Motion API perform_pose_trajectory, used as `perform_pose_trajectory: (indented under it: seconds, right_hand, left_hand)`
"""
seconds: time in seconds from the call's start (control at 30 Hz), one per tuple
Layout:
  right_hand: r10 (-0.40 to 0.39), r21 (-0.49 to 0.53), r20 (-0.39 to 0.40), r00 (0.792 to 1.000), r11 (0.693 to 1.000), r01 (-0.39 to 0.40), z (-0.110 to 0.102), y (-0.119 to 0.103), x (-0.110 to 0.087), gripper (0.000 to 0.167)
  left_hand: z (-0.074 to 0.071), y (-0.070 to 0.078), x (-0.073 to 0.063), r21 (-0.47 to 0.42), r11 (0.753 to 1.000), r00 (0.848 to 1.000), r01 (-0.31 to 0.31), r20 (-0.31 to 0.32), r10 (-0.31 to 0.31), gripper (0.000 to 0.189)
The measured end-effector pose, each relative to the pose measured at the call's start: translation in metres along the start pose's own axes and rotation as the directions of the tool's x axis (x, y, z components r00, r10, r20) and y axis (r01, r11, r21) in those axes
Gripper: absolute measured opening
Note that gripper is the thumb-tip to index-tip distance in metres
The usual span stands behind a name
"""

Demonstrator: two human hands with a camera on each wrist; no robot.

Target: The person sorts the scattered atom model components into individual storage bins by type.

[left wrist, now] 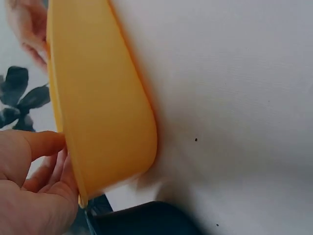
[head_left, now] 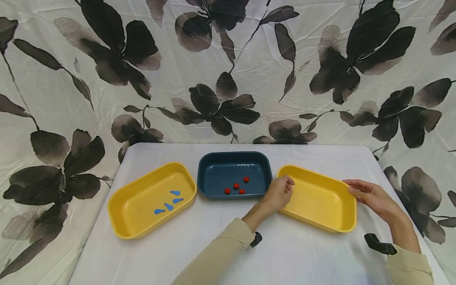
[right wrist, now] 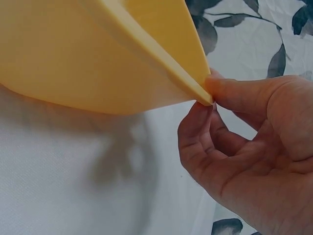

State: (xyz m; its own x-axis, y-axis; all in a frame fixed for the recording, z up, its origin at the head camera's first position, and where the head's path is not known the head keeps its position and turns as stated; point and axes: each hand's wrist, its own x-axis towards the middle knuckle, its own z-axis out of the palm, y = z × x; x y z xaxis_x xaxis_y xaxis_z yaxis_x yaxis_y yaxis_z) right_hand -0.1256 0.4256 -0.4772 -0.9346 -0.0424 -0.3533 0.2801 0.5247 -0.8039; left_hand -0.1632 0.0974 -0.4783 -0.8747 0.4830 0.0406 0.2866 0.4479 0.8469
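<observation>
I monitor remotely: the right hand (head_left: 375, 200) pinches one end of the yellow tray (head_left: 313, 198); the left hand (head_left: 278, 194) grips the other, contact partly hidden. Left-wrist view crops the navy tray (left wrist: 146, 220).

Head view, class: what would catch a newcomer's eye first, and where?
Probably the left yellow tray, with blue pieces, and the right yellow tray, gripped by the left hand and right hand. Four red pieces lie in the dark blue tray between. Flowered cloth hangs behind.

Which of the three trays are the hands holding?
The right-hand yellow tray: the left hand and right hand grip its rim. No pieces show in it, whereas the other yellow tray holds blue pieces and the dark blue tray red pieces.
</observation>
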Motion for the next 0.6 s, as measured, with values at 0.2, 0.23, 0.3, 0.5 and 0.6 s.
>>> perform_pose_trajectory:
  seconds: [0.2, 0.23, 0.3, 0.5, 0.6]
  right_hand:
    - [0.005, -0.007, -0.002, 1.000, 1.000, -0.005, 0.000, -0.001, -0.001, 0.070]
    - [0.004, -0.006, -0.001, 1.000, 1.000, -0.004, 0.000, 0.000, -0.001, 0.070]
    - [0.002, -0.002, 0.001, 1.000, 1.000, -0.002, 0.000, 0.000, -0.001, 0.070]
    - [0.001, 0.005, 0.004, 1.000, 1.000, -0.001, 0.000, 0.000, -0.001, 0.069]
    - [0.007, 0.003, 0.004, 1.000, 1.000, -0.007, 0.000, 0.001, -0.001, 0.069]
  left_hand:
    - [0.010, 0.004, 0.005, 0.220, 0.975, 0.998, -0.033, 0.060, 0.020, 0.014]
    - [0.012, 0.004, 0.006, 0.247, 0.968, 0.998, -0.034, 0.068, 0.018, 0.014]
    - [0.016, 0.006, 0.009, 0.282, 0.959, 0.996, -0.015, 0.089, -0.011, 0.015]
    - [0.028, 0.010, 0.015, 0.363, 0.920, 0.972, 0.144, 0.121, -0.200, 0.021]
    - [0.032, 0.012, 0.017, 0.428, 0.885, 0.962, 0.182, 0.109, -0.251, 0.015]
